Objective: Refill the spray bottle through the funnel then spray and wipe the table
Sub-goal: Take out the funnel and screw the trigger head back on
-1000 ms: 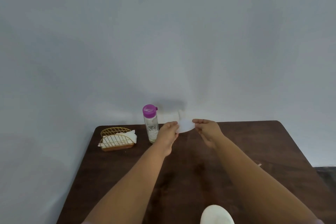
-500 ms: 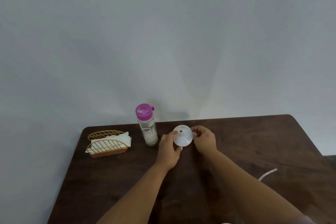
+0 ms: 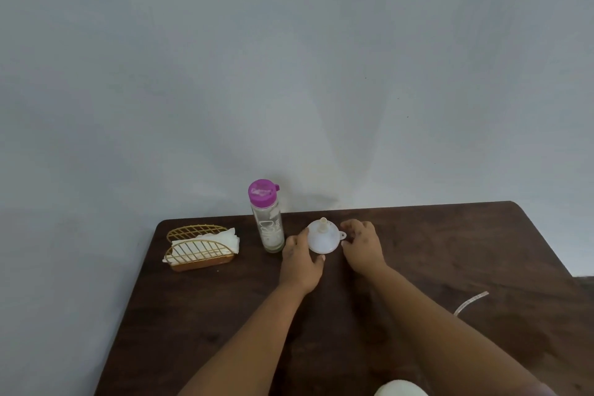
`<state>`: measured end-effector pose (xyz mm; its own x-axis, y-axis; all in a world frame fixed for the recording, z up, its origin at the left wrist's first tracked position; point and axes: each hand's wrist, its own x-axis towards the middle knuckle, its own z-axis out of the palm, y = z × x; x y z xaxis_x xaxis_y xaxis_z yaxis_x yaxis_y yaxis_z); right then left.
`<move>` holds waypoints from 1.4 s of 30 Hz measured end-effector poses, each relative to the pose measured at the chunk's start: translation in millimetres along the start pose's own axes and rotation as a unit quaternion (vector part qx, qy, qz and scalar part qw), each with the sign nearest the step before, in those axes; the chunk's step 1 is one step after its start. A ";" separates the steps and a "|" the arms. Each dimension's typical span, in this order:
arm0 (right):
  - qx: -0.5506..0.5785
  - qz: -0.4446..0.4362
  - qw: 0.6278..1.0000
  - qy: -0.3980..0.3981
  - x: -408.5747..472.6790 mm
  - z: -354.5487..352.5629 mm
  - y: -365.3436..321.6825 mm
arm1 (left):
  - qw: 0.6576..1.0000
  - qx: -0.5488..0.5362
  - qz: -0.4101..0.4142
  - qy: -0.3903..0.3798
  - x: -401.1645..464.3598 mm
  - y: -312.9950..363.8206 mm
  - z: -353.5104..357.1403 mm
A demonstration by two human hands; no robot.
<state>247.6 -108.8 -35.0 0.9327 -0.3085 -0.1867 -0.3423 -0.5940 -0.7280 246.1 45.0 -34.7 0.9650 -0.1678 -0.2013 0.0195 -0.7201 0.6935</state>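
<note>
White funnel [image 3: 323, 238] near table [image 3: 450, 235] edge

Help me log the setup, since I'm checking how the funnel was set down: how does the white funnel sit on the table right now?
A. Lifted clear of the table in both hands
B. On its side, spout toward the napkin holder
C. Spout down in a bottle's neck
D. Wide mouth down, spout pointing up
D: the funnel rests wide mouth down on the table, its narrow spout pointing up, between the left hand and right hand.

No readable text anywhere. Faint white print on the clear bottle [image 3: 269, 228] at far left of centre, too blurred to make out; likewise a pale mark on its purple cap [image 3: 262, 192], illegible.
</note>
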 end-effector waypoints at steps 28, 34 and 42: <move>-0.037 0.107 0.991 0.072 -309.7 -145.0 149.0 | 0.976 -0.187 -0.041 0.101 -279.9 78.3 29.6; -0.198 0.062 0.978 -0.010 -339.8 -128.5 181.6 | 0.979 -0.155 -0.026 0.128 -308.5 77.8 45.0; -0.241 0.045 0.969 -0.006 -349.1 -113.3 183.5 | 0.985 -0.102 -0.014 0.139 -334.3 63.0 43.1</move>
<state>-153.7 -194.2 -28.6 0.8967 -0.3683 -0.2454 -0.4331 -0.8444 -0.3153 -86.6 26.7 46.4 0.9971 0.0614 -0.0460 0.0728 -0.5669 0.8205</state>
